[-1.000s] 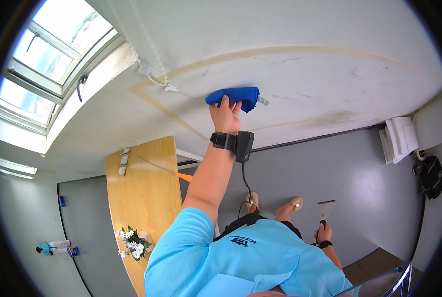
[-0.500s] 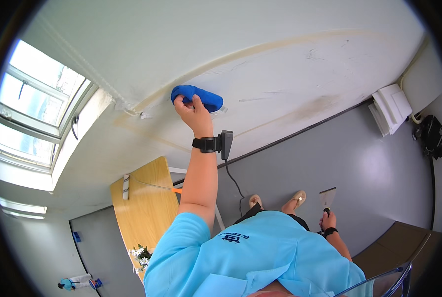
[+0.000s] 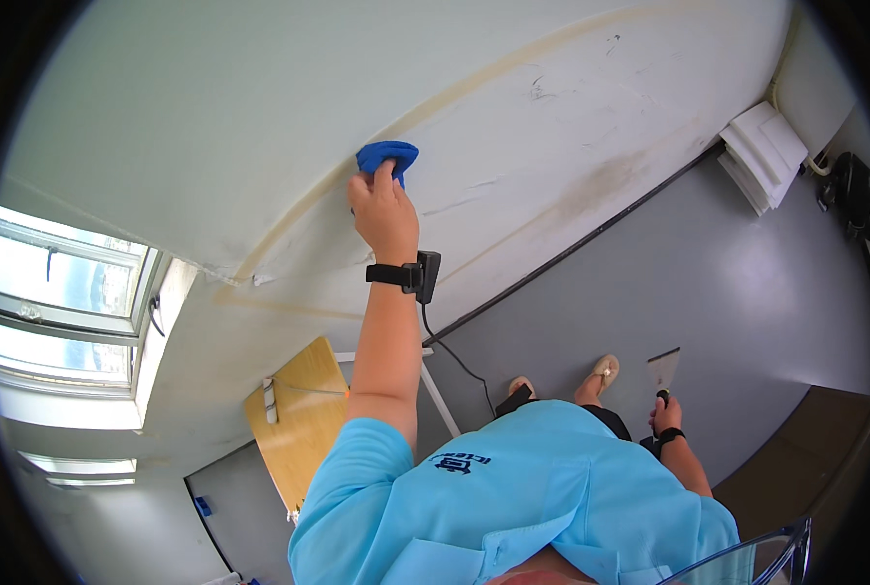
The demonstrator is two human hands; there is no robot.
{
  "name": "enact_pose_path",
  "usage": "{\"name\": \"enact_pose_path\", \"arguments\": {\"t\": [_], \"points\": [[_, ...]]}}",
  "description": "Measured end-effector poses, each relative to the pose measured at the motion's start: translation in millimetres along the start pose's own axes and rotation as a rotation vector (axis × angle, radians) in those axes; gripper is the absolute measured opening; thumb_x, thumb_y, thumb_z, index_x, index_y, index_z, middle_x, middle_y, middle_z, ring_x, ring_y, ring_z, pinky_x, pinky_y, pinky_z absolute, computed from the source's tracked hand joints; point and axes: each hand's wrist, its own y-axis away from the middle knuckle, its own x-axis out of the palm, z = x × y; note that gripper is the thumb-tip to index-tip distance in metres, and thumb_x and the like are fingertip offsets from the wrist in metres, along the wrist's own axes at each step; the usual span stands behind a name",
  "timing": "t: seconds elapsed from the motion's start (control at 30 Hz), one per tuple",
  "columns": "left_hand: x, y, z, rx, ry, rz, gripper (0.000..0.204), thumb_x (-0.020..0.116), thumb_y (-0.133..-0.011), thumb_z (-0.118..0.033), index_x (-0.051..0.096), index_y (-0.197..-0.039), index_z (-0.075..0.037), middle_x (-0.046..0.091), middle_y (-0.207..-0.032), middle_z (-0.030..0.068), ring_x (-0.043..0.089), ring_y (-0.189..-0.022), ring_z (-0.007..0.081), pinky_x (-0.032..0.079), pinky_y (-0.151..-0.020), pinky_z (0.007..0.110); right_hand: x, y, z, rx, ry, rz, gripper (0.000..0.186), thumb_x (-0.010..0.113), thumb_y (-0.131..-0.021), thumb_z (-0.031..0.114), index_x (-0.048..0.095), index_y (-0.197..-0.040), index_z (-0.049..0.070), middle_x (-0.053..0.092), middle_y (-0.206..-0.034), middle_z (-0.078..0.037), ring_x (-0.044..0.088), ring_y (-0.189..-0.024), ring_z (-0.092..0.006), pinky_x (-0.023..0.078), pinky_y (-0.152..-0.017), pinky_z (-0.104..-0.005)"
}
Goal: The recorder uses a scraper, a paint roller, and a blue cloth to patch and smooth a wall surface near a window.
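Observation:
My left hand (image 3: 386,216) is raised to the white wall (image 3: 513,175), closed on a blue cloth (image 3: 388,156). The cloth lies against the wall at a curved yellowish-beige strip (image 3: 303,213); whether it presses hard I cannot tell. A black strap with a small dark box (image 3: 428,278) sits on that wrist, and a cable hangs from it. Low on the right, my right hand (image 3: 665,414) grips a scraper (image 3: 663,369) by its dark handle, its wide metal blade pointing away from me over the grey floor.
Dark smudges and scratches mark the wall. A wooden table (image 3: 293,419) with a roll-like tool (image 3: 270,400) on it stands at left, below a window (image 3: 64,302). White panels (image 3: 764,156) and a black bag (image 3: 856,195) are at far right; a brown surface (image 3: 795,458) is nearer.
My left hand and the cloth have moved up along the beige strip, and the cloth looks more bunched. The view has shifted, and the scraper stays in my right hand.

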Motion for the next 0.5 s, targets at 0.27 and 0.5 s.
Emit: {"name": "enact_pose_path", "arguments": {"t": [0.27,0.5], "points": [[20.4,-12.8,-19.3,0.028,-0.123,0.128,0.029,0.054,-0.07,-0.004,0.053,-0.097,-0.016,0.045,-0.092,0.0084,0.048,-0.087,0.0266,0.045,-0.063,0.036,-8.4,-11.8,-3.6,0.02,0.02,-0.001,0.017,0.044,-0.082,0.016,0.044,-0.083,-0.001,0.05,-0.056,-0.008,0.049,-0.041,-0.0155,0.04,-0.039,-0.0279],[46.5,-0.9,-36.2,0.217,-0.211,0.287,0.026,0.049,-0.074,-0.005,0.053,-0.097,-0.015,0.045,-0.091,0.0084,0.048,-0.086,0.0255,0.045,-0.063,0.036,-11.3,-25.1,-12.3,0.025,0.005,0.019,0.018,0.044,-0.083,0.017,0.044,-0.083,-0.001,0.05,-0.056,-0.008,0.049,-0.041,-0.0155,0.04,-0.04,-0.0282]]}}
